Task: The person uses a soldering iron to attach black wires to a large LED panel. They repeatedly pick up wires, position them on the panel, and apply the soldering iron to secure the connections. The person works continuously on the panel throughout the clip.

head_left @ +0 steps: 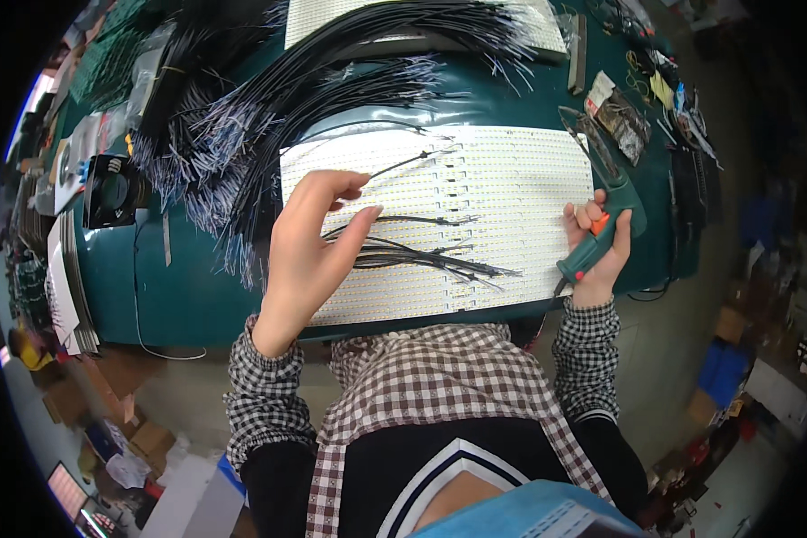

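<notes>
A white LED board panel (529, 188) with rows of small yellowish chips lies on the table before me. Over it hovers my left hand (309, 247), thumb and fingers spread apart. A thin black wire (394, 167) runs out from beside its index fingertip to the panel's middle; whether it touches the finger is hard to see. Below that, a loose group of black wires (421, 257) with pale stripped ends rests across the panel, partly hidden by the hand. At the panel's right edge my right hand (606, 242) is closed round a green soldering gun (633, 204) with an orange trigger, its tip pointing away from me.
Large bundles of black wires (278, 90) cover the table's far left. Another white panel (547, 22) lies at the back. A small black fan (114, 191) stands at left, and a plastic bag (620, 121) lies beyond the soldering gun. The green table (215, 318) ends just before my apron.
</notes>
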